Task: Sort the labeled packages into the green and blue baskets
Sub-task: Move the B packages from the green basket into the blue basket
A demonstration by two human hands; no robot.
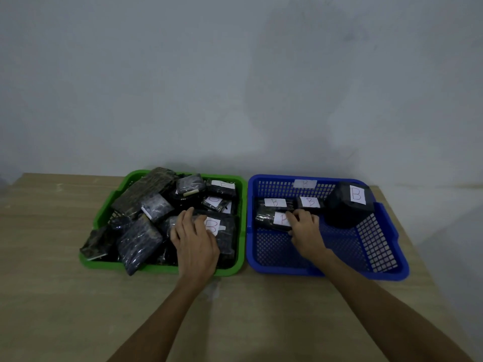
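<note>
The green basket [241, 205] on the left is piled with several dark wrapped packages. My left hand [194, 237] lies flat on a large package labeled B [224, 231] at its front right, fingers spread. The blue basket [326, 267] on the right holds two B-labeled packages [274, 203] [309, 202] at the back, a bigger dark package marked B [350, 205] at the right, and a small labeled package [271, 219] at front left. My right hand [304, 227] has its fingers on that small package's right end. A white label [305, 183] sticks to the blue basket's back wall.
Both baskets sit side by side on a light wooden table [65, 296] against a pale wall [235, 87]. One package [96, 242] hangs over the green basket's left front corner. The table's right edge runs close beside the blue basket.
</note>
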